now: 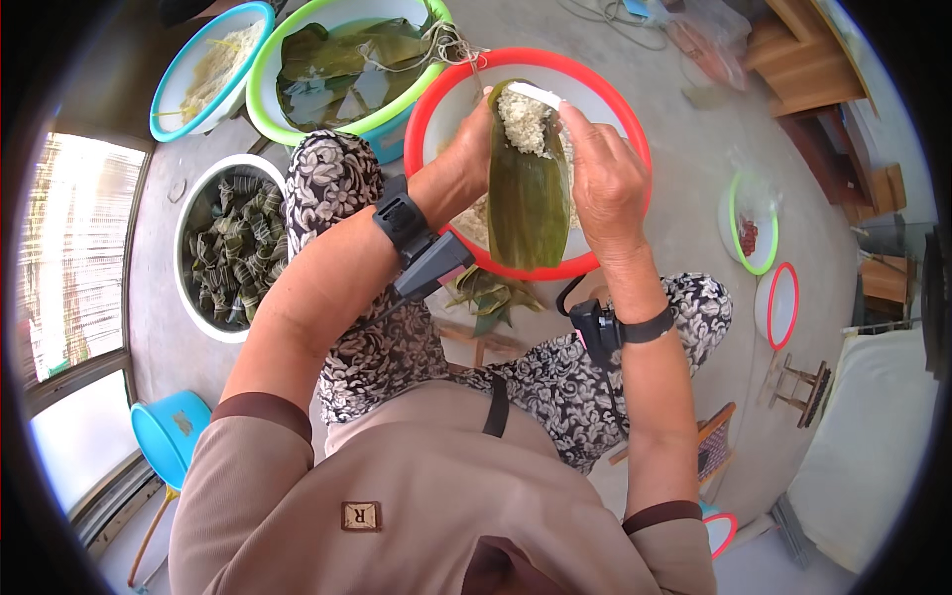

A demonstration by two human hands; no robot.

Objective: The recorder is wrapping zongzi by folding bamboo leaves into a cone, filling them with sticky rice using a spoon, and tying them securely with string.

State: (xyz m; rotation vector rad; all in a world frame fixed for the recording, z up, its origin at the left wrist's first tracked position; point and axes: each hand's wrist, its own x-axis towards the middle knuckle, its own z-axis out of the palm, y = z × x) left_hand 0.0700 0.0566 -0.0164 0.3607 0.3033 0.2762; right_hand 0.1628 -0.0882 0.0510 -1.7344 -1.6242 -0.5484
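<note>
My left hand [468, 145] holds a broad green leaf [528, 208] by its left side, over a red-rimmed basin [639, 163]. A mound of white rice [524, 119] lies in the upper, cupped end of the leaf. My right hand [610, 175] grips a white utensil [534, 94], probably a spoon, whose far end rests at the top of the rice. The leaf's lower end hangs down over the basin's near rim. More rice [472, 223] shows in the basin behind the leaf. The fingers of my left hand are partly hidden behind the leaf.
Left of the red-rimmed basin, a green-rimmed basin [256, 82] holds leaves in water, with string [450, 44] over its rim. Beyond stands a blue-rimmed basin of rice [167, 111]. A white basin [182, 275] holds many wrapped leaf parcels [238, 245]. Loose leaves [494, 294] lie below.
</note>
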